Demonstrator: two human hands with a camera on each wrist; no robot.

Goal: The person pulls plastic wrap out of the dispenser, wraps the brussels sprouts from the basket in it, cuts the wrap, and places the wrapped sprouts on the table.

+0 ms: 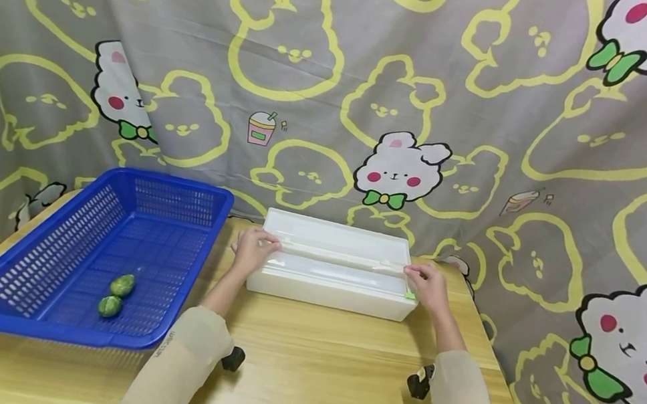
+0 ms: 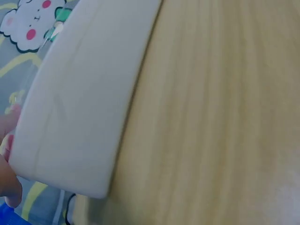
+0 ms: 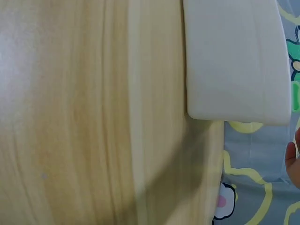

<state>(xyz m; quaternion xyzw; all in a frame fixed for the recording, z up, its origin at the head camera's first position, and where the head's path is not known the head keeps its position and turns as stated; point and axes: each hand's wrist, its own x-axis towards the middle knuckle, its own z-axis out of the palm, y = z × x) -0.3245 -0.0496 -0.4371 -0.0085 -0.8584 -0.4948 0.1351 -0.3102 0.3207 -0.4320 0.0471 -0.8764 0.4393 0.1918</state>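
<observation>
A long white plastic box [image 1: 324, 295] with a clear lid [image 1: 345, 274] stands at the back of the table, and a pale bar crosses the lid lengthwise. My left hand [image 1: 251, 250] pinches the lid's left end beside this bar. At the other end my right hand [image 1: 427, 285] pinches the lid's right edge, just above a small green tab [image 1: 410, 295]. In the left wrist view a few fingers [image 2: 8, 180] show beside the box's end. Only part of the right hand appears in the right wrist view, at its edge. The box's contents cannot be made out.
Left of the box is a blue plastic basket [image 1: 59, 331] with two small green round vegetables [image 1: 122, 285] in it. A patterned grey curtain [image 1: 331, 41] hangs right behind the wooden table [image 1: 324, 391]. Black devices [image 1: 233, 359] sit at both wrists.
</observation>
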